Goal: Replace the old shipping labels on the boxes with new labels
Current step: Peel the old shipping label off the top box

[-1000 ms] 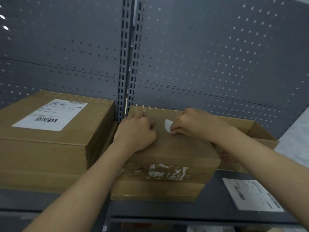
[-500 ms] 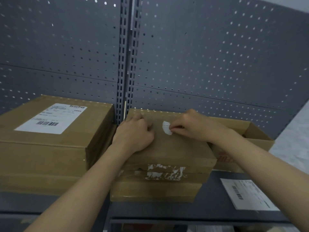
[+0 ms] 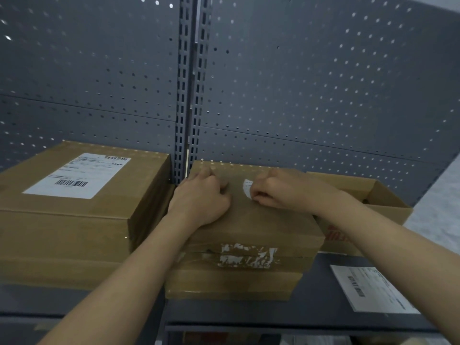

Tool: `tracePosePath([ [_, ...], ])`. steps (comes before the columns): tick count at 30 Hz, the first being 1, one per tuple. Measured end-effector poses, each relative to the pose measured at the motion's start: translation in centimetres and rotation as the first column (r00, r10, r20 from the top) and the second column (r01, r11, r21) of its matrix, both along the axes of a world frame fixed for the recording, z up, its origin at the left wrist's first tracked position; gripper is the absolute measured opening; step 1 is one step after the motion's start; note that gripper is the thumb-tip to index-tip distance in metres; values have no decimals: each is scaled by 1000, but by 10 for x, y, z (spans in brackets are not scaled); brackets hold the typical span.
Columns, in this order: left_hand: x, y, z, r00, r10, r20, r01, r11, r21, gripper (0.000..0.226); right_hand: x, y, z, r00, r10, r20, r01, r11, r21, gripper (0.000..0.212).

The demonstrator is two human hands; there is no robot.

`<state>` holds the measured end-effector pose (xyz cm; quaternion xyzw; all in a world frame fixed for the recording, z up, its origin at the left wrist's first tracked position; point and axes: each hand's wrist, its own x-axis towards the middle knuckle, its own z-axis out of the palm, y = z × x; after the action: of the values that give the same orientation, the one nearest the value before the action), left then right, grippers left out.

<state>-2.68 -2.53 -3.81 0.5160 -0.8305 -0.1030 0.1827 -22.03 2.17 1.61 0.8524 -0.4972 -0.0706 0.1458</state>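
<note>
two hands showing, left hand (image 3: 199, 200) and right hand (image 3: 283, 192), two whole labels lying flat, box label (image 3: 74, 175) and loose label (image 3: 373, 287), one label scrap (image 3: 247, 186) clinging, one labelled box (image 3: 62, 235), one taped stack (image 3: 261, 225), one open box (image 3: 390, 207) sitting alongside

Light is dim and cool, falling softly from above. Holes in the perforated back panel (image 3: 311, 90) glow as bright dots toward the right and top left. The label scrap (image 3: 247, 188) gleams white. Wide-angle distortion bends the edges; fine print is blurred.
</note>
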Motion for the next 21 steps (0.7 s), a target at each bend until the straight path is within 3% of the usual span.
tracePosePath([
  [5, 0, 1, 0, 1000, 1, 1, -1, 1000, 2, 44, -2, -1, -7, 996, -44, 73, 43, 999, 13, 14],
  [13, 0, -1, 0, 1000, -10, 9, 10, 1000, 15, 46, -11, 0, -11, 906, -159, 392, 108, 983, 150, 19],
  [15, 0, -2, 0, 1000, -4, 11, 4, 1000, 19, 47, -12, 1, -10, 893, -166, 417, 100, 980, 174, 27],
  [21, 0, -3, -2, 1000, 1, 1, -1, 1000, 14, 46, -17, -4, -20, 886, -103, 452, 68, 993, 93, 18],
])
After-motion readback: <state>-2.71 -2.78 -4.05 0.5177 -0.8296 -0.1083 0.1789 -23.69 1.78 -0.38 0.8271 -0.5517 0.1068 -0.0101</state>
